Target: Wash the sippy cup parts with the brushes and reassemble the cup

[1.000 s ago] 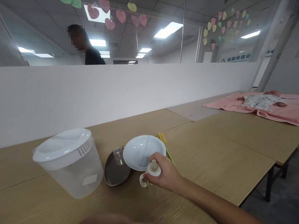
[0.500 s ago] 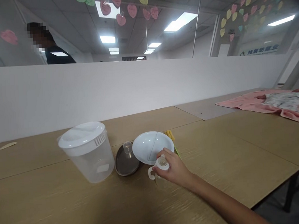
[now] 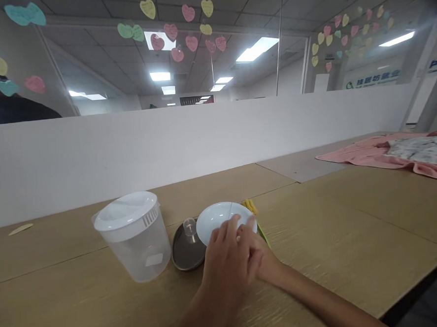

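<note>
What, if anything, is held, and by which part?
Cannot be told: the left grip overlaps the right grip, hiding any hold; only a pale tip shows between them.

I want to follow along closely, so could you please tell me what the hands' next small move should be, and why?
Probably the left hand should settle its fingers gently around the small pale tip while the right hand holds steady: the left hand lies over the right, and the tip peeks out among the fingers. What lies beneath is hidden.
</note>
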The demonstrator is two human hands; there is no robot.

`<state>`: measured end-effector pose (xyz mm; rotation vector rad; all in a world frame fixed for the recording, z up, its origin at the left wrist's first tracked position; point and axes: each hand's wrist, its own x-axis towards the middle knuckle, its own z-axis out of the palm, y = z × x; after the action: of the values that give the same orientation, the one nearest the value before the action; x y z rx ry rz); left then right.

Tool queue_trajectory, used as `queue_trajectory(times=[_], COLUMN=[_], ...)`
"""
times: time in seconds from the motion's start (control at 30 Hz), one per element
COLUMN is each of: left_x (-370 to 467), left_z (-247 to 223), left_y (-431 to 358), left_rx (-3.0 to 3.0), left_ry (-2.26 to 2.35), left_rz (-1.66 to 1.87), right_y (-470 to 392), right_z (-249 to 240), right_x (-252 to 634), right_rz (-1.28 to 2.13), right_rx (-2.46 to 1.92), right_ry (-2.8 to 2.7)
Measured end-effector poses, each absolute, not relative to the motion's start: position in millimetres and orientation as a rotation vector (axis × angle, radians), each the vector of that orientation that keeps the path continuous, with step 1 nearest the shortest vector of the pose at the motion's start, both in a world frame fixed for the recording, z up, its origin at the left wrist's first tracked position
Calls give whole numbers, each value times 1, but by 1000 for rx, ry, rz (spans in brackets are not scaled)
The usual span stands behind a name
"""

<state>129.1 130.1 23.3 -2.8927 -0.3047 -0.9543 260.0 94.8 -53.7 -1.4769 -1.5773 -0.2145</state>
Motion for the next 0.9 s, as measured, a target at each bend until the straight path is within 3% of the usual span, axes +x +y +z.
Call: queue_trajectory(times=[0.13,0.3,0.5,0.9], left_x=[140,133,123,125], left_z=[19,33,40,36], left_y=[143,152,161,159], left_rx=[-3128,-3354,-3586,-3322], left_ry=[-695,-870,-436,-493], left_rz=[-454,-310,-270,-331], right_y=[94,93,96,98], right_z=[-54,-61,-64,-68], right_x=[262,263,266,271], right_rz=[-79,93,183,162], right_rx=[-1365,-1446,-1387,-1394], right_ry=[-1589,-1522,-1471,-1494])
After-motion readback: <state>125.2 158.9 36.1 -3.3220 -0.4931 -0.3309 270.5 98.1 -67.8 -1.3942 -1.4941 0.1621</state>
